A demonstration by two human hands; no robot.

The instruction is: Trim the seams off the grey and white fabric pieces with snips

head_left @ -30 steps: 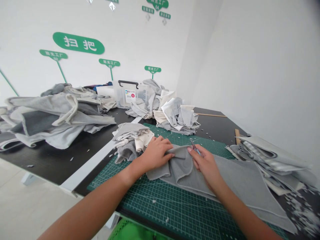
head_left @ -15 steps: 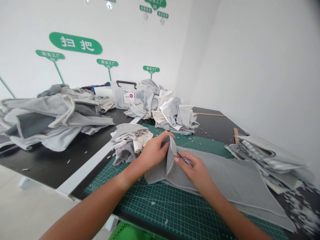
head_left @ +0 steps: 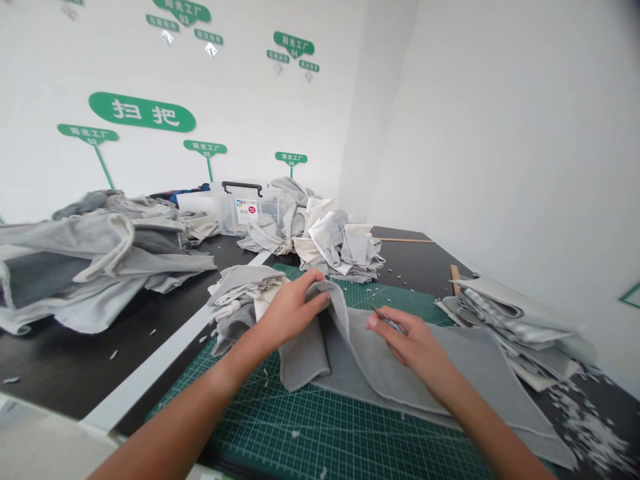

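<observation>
A long piece of grey cloth [head_left: 420, 363] lies across the green cutting mat [head_left: 280, 433]. My left hand [head_left: 295, 307] pinches its upper edge and lifts it into a raised fold, with the thumb partly over the cloth. Just right of that fold, my right hand [head_left: 407, 337] is closed around a small blue-handled tool [head_left: 391, 321] with a thin metal tip. The tip points up and left, apart from the raised edge; most of the handle is hidden in my fingers. Beside my left hand sits a small heap of folded grey and cream cloths [head_left: 240, 293].
Behind the mat are a pile of cloth pieces [head_left: 340, 243] and a clear plastic box [head_left: 215, 210] with a dark handle. A large cloth heap [head_left: 100, 267] covers the left side. Stacked cloths [head_left: 515, 320] and white scraps [head_left: 590, 420] lie at the right.
My left hand has pulled the cloth's edge up and left, opening a wider fold. My right hand with the tool has moved away from the edge. The view has tilted upward slightly.
</observation>
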